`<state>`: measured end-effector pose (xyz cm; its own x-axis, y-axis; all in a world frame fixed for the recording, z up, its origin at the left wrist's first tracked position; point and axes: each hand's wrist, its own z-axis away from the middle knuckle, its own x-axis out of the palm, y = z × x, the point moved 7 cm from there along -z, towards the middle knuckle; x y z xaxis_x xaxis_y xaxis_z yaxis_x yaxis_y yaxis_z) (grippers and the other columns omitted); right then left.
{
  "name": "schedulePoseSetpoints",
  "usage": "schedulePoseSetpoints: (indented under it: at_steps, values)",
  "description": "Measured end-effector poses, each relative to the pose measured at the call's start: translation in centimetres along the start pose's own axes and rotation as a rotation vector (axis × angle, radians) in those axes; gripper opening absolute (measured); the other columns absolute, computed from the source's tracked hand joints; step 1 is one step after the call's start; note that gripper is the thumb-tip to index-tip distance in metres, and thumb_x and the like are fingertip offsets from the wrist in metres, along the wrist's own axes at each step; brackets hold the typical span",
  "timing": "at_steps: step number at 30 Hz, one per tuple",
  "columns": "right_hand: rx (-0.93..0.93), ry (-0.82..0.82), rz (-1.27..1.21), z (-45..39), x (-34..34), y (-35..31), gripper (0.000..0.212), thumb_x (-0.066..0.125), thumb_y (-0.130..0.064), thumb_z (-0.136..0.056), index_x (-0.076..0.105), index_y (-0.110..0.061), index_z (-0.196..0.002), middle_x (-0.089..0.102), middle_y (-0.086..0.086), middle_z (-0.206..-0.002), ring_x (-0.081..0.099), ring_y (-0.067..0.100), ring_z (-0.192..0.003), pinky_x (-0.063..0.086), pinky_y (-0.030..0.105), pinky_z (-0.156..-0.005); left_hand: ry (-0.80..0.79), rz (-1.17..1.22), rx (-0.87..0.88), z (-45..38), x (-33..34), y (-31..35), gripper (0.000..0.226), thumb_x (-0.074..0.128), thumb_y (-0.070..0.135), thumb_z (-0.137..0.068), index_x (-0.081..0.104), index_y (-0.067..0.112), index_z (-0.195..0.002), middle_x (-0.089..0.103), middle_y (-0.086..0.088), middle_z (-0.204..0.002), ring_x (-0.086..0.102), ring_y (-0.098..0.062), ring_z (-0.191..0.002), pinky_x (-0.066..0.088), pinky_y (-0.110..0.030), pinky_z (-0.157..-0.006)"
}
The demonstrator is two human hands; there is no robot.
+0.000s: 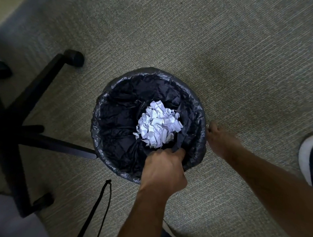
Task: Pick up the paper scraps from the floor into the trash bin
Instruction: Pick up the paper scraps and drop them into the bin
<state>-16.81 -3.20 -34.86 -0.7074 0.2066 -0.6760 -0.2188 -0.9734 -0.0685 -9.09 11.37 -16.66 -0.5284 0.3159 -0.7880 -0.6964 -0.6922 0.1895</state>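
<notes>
A round trash bin (106, 101) lined with a black plastic bag stands on the carpet in the middle of the view. A heap of crumpled white paper scraps (158, 124) lies inside it. My left hand (163, 168) grips the near rim of the bin, fingers curled over the bag's edge. My right hand (221, 139) rests against the bin's right outer side with its fingers curled; whether it holds anything I cannot tell. No paper scraps show on the carpet around the bin.
A black office chair base (35, 116) with castors spreads at the left, one leg touching the bin. A black cord (98, 209) hangs at the bottom centre. A white and dark shoe (310, 157) sits at the right edge. Grey-green carpet (209, 49) stretches beyond the bin.
</notes>
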Motion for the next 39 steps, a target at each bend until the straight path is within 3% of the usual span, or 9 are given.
schedulePoseSetpoints:
  at_steps: [2,5,10,15,20,24,28,33,39]
  values:
    - [-0.023,-0.039,0.058,-0.2,0.5,0.0,0.064,0.044,-0.010,-0.102,0.013,-0.008,-0.157,0.018,0.023,-0.159,0.055,0.034,-0.125,0.056,0.042,-0.091,-0.005,-0.007,0.003,0.0,0.1,0.0,0.043,0.057,0.019,-0.068,0.056,0.024,-0.110,0.061,-0.002,-0.081,0.060,-0.026,-0.077,0.046,-0.033,-0.070]
    - [-0.015,-0.064,-0.033,0.1,0.3,0.5,0.048,0.039,-0.006,-0.100,0.035,-0.003,-0.148,0.037,0.016,-0.147,0.061,0.030,-0.116,0.056,0.040,-0.091,-0.019,0.002,-0.002,0.0,0.1,-0.1,0.042,0.056,0.019,-0.068,0.055,0.023,-0.110,0.060,-0.001,-0.082,0.060,-0.026,-0.078,0.046,-0.034,-0.072]
    - [0.056,0.102,-0.295,1.3,-1.5,3.0,0.023,0.048,-0.010,-0.098,0.059,-0.008,-0.118,0.052,0.011,-0.122,0.067,0.028,-0.097,0.053,0.035,-0.075,-0.032,0.010,-0.011,0.1,-0.2,0.0,0.043,0.055,0.020,-0.070,0.054,0.024,-0.113,0.059,-0.001,-0.085,0.060,-0.024,-0.081,0.045,-0.032,-0.074]
    - [0.049,0.196,-0.348,1.0,-2.9,3.0,0.033,0.049,-0.016,-0.101,0.043,-0.015,-0.134,0.052,0.011,-0.125,0.065,0.029,-0.093,0.050,0.036,-0.067,-0.021,0.006,-0.014,0.1,-0.2,0.1,0.043,0.054,0.020,-0.068,0.055,0.024,-0.111,0.060,-0.001,-0.084,0.060,-0.025,-0.080,0.046,-0.032,-0.073]
    - [0.030,0.026,-0.158,-0.2,-1.9,1.4,0.058,0.046,-0.007,-0.098,0.028,-0.028,-0.149,0.042,0.017,-0.144,0.064,0.035,-0.108,0.058,0.043,-0.080,-0.013,0.008,-0.007,0.1,0.0,0.1,0.044,0.056,0.020,-0.067,0.056,0.024,-0.111,0.061,-0.001,-0.083,0.060,-0.025,-0.079,0.045,-0.032,-0.072]
    - [-0.007,0.002,-0.057,-0.6,-1.5,0.4,0.044,0.041,-0.009,-0.100,0.037,-0.020,-0.143,0.047,0.014,-0.129,0.067,0.032,-0.100,0.059,0.045,-0.080,-0.018,0.013,-0.004,0.0,-0.1,0.0,0.038,0.055,0.019,-0.067,0.056,0.023,-0.105,0.061,-0.002,-0.084,0.060,-0.026,-0.078,0.045,-0.033,-0.070]
    - [0.001,0.015,0.039,-0.9,-1.6,0.3,0.042,0.035,-0.012,-0.103,0.033,-0.009,-0.145,0.049,0.014,-0.132,0.069,0.029,-0.102,0.058,0.038,-0.078,-0.028,0.019,-0.010,0.0,0.0,-0.1,0.037,0.055,0.018,-0.066,0.056,0.022,-0.103,0.060,-0.002,-0.082,0.060,-0.027,-0.076,0.047,-0.034,-0.070]
    - [0.017,0.080,-0.112,-1.4,-1.2,1.5,0.062,0.047,-0.013,-0.097,0.014,-0.018,-0.150,0.055,0.015,-0.126,0.070,0.030,-0.090,0.061,0.044,-0.069,-0.018,0.016,-0.009,0.1,0.0,0.0,0.036,0.055,0.019,-0.066,0.055,0.022,-0.102,0.060,-0.003,-0.083,0.059,-0.027,-0.076,0.044,-0.033,-0.069]
    - [0.001,0.046,-0.023,-2.0,-1.7,1.2,0.049,0.043,-0.009,-0.101,0.025,-0.008,-0.146,0.052,0.016,-0.130,0.067,0.025,-0.105,0.057,0.033,-0.081,-0.013,0.020,0.000,0.0,-0.1,0.0,0.038,0.056,0.019,-0.067,0.054,0.022,-0.105,0.059,-0.003,-0.083,0.059,-0.027,-0.077,0.045,-0.034,-0.070]
